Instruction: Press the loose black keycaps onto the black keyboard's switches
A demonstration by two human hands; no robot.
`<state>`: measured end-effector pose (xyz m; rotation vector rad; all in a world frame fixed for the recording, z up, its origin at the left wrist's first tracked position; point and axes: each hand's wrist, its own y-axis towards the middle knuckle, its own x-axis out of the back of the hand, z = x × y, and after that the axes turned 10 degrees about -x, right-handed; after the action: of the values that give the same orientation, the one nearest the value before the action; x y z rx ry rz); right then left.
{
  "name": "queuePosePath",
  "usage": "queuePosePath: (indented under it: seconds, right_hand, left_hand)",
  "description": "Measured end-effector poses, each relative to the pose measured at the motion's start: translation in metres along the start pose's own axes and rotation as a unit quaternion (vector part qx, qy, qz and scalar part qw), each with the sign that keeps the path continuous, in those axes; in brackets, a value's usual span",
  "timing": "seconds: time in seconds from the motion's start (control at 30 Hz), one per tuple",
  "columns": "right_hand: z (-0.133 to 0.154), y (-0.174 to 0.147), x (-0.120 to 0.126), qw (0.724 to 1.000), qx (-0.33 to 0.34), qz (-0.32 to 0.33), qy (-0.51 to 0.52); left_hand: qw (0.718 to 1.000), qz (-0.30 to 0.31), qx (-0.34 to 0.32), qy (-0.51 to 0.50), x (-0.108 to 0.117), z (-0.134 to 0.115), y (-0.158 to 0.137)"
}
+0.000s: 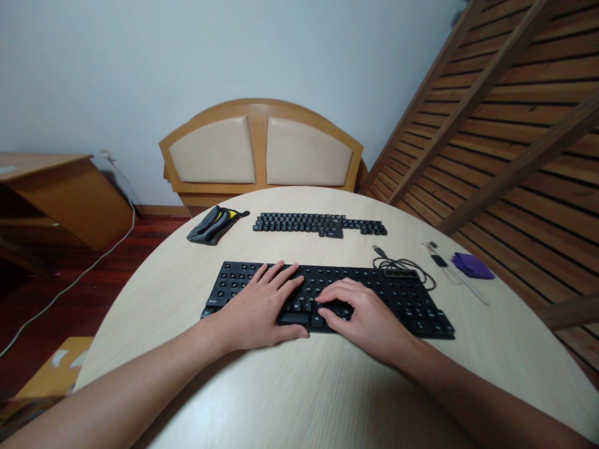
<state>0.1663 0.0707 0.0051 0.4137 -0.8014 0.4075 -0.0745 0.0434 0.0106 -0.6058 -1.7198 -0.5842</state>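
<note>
A black keyboard [234, 274] lies across the table in front of me, many of its key positions bare and some keycaps seated along the bottom rows. My left hand [266, 302] rests flat over its left half, fingers spread, thumb along the front edge by the space bar [294, 318]. Over the bottom rows right of the space bar, my right hand [362, 312] is bent into a pinch. Thumb and index finger close around a small black keycap [318, 307], at the keyboard's surface. Its palm and fingers hide part of the keys beneath.
Loose black keycaps [299, 222] stand in rows behind the keyboard. A grey and yellow pouch [215, 226] lies back left. At the right are a coiled USB cable [402, 265], a thin wire tool [461, 280] and a purple cloth [472, 265]. A chair [262, 146] stands beyond.
</note>
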Motion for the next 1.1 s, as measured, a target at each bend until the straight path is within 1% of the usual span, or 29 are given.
queuePosePath:
  seconds: [0.3, 0.4, 0.73, 1.1]
  right_hand:
    - [-0.002, 0.001, -0.001, 1.0, 0.027, -0.004, -0.005]
    - [-0.002, 0.0, -0.002, 1.0, 0.022, -0.001, -0.003]
    - [0.003, 0.0, 0.0, 1.0, -0.001, 0.003, 0.001]
    - [0.014, -0.007, -0.003, 0.995, 0.012, -0.014, -0.096]
  left_hand:
    - [1.0, -0.012, -0.005, -0.002, -0.001, 0.0, 0.0]
    - [1.0, -0.016, -0.006, -0.002, -0.002, 0.001, 0.0]
    - [1.0, -0.002, -0.004, 0.009, 0.0, 0.0, 0.001]
    - [1.0, -0.005, -0.002, 0.007, 0.0, -0.001, 0.001]
